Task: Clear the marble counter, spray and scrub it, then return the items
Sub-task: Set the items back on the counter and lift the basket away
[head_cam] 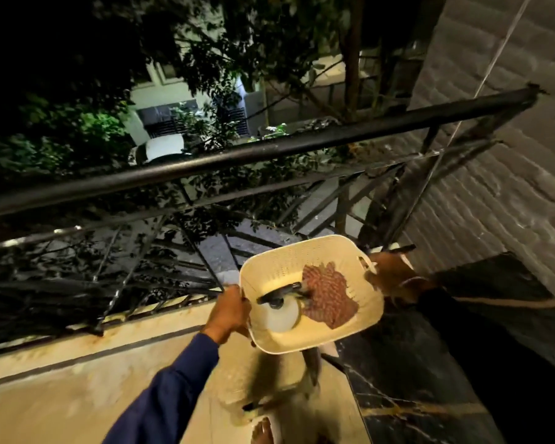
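Both hands hold a cream plastic basket with little holes (311, 293) in the air; left hand (229, 310) and right hand (393, 277) grip its sides; inside lie a white spray bottle (281, 310) and a reddish scrub cloth (329, 296); the dark marble counter (414, 395) looks bare (nothing sprayed yet, I think).

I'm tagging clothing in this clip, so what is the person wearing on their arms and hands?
The left hand is bare, with no glove, and a dark blue long sleeve ends at its wrist. The right hand is also bare. Its arm is in shadow, apparently dark-sleeved, but the colour cannot be told.
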The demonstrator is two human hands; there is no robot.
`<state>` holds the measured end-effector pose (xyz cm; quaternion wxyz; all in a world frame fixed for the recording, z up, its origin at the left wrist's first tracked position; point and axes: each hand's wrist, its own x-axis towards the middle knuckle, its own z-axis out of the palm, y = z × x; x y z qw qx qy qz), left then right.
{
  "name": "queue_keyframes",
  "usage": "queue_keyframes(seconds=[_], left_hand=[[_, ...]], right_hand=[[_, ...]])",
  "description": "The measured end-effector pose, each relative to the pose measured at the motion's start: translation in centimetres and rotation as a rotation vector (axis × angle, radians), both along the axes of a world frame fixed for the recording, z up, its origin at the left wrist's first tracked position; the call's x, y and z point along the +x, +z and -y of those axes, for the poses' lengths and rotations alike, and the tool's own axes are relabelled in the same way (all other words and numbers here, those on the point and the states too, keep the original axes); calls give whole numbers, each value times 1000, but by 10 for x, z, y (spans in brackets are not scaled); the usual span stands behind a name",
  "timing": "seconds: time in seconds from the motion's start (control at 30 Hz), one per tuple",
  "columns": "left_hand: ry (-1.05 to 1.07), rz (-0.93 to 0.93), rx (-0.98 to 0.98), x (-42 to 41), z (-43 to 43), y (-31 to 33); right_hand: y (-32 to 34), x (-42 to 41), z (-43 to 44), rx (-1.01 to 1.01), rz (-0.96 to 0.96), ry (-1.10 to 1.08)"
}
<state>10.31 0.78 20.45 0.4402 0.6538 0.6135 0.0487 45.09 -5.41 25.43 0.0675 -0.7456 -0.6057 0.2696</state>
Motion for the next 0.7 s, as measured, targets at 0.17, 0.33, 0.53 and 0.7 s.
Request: queue_keyframes(seconds=[0.17, 0.33, 0.53, 0.7], left_hand=[[87, -105, -16, -85, -52, -14], [176, -48, -110, -127, -62, -24], [207, -139, -198, -159, -65, -90], [144, -159, -250, -158, -59, -132]], right_hand=[[-39, -91, -53, -108, -99, -119], [-70, -151, -80, -214, -234, 29], [-144, -174, -98, -242, -43, 36], [-173, -188, -99, -270, -24, -95]])
